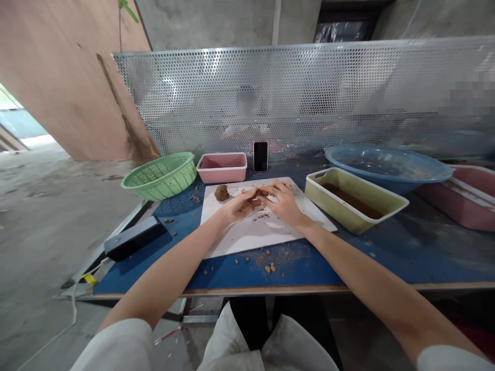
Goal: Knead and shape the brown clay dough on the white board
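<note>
Above the white board [232, 242], my left hand [243, 204] is turned palm up with its fingers curled. My right hand [281, 200] meets it from the right, fingers bent over the left fingertips. Between them a bit of brown clay [263, 191] seems to show, mostly hidden by the fingers. A rounded lump of brown clay [221, 193] sits on the board just beyond my left hand. Small brown crumbs [263, 217] lie on the board under my hands.
On the blue table [224, 281] are a green basket [162, 178], a pink bin [222, 175], an upright phone [260, 156], an olive bin [332, 208] with brown liquid, a blue basin [386, 178] and a black box [135, 238]. Behind stands a perforated metal panel [294, 98].
</note>
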Demonstrator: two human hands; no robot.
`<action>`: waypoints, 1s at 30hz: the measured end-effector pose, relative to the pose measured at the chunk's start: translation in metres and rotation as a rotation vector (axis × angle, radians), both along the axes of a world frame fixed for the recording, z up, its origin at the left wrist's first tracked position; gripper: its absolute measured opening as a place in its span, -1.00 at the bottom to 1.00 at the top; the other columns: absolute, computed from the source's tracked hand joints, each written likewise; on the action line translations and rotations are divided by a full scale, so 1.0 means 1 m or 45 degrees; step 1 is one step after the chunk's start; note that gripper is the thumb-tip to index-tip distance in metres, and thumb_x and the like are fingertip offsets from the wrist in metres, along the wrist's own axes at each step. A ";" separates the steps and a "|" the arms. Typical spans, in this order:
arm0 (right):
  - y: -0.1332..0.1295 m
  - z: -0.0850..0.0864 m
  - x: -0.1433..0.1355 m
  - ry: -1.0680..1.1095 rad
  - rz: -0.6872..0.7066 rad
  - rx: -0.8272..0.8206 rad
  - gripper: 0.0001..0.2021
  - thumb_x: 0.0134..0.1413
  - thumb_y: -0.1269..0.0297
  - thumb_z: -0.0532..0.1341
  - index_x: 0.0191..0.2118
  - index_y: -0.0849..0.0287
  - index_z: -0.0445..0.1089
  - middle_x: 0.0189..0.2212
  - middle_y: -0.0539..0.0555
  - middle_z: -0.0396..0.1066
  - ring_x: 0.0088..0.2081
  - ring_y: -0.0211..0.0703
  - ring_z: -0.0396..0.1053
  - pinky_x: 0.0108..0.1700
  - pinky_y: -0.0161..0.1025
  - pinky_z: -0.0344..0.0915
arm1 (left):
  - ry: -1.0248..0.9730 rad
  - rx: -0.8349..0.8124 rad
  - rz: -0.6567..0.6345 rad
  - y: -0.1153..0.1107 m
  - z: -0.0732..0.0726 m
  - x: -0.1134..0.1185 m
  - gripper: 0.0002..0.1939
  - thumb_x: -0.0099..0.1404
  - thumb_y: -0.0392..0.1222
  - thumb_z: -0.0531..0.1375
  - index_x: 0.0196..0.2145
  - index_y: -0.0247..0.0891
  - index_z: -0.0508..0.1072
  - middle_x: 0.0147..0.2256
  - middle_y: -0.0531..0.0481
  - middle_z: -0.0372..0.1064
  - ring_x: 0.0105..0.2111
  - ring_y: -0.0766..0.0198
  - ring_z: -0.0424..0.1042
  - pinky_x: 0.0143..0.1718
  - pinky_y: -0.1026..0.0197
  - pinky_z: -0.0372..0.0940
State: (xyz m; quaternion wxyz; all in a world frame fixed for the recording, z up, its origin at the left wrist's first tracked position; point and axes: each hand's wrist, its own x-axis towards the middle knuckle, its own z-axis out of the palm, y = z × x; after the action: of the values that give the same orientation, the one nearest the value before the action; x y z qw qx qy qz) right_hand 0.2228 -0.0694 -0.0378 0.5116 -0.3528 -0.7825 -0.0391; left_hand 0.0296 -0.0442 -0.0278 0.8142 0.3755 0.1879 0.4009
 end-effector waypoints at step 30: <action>-0.004 0.004 0.001 -0.085 0.019 -0.028 -0.69 0.47 -0.05 0.25 0.09 -0.03 0.58 -0.23 0.11 0.51 -0.13 0.07 0.45 0.13 0.12 0.30 | 0.116 0.097 0.028 0.004 -0.002 -0.002 -0.65 0.09 -0.11 0.63 -0.38 -0.38 0.62 -0.42 0.00 0.49 -0.32 0.29 0.54 0.01 0.12 0.46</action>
State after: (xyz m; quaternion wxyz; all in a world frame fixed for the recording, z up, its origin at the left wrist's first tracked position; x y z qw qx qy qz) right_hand 0.2236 -0.0729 -0.0334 0.4816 -0.3509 -0.8021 -0.0386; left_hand 0.0280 -0.0402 -0.0300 0.7856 0.4218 0.2135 0.3992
